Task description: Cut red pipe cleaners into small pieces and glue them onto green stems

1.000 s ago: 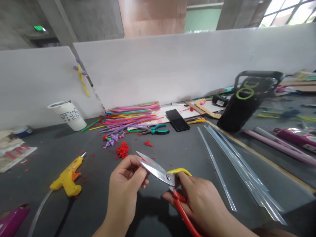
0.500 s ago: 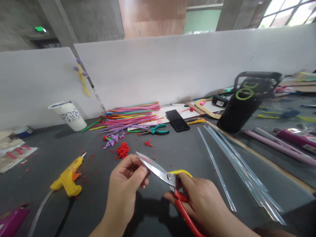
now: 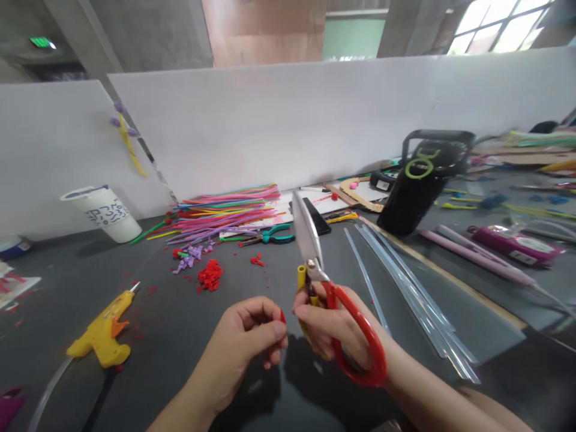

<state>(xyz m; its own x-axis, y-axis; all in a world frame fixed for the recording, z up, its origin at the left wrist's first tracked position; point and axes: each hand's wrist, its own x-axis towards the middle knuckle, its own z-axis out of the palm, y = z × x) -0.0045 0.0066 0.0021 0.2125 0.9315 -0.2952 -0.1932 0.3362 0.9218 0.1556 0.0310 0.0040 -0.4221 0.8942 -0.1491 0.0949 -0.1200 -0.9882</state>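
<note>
My left hand (image 3: 252,336) is closed in a pinch, with a small red piece (image 3: 282,316) showing at the thumb and fingertip. My right hand (image 3: 335,324) is wrapped round red-handled scissors (image 3: 308,234), whose blades point up and away, close together. A yellow-handled tool (image 3: 302,275), mostly hidden by the fingers, is in that same hand; its kind does not show. Beyond the hands lie a pile of red bits (image 3: 210,276), a few loose red bits (image 3: 257,260) and a heap of purple bits (image 3: 193,258).
A yellow glue gun (image 3: 101,330) lies at left, near a white cup (image 3: 105,216). Pipe cleaners (image 3: 225,210), teal pliers (image 3: 272,235) and a phone (image 3: 320,219) are at the back. Clear glue sticks (image 3: 405,282) and a black bottle (image 3: 414,186) are on the right.
The scissors have swung from pointing left at the left fingertips to pointing upward, apart from the left hand. My left hand has moved right and down, and a red piece now shows in it.
</note>
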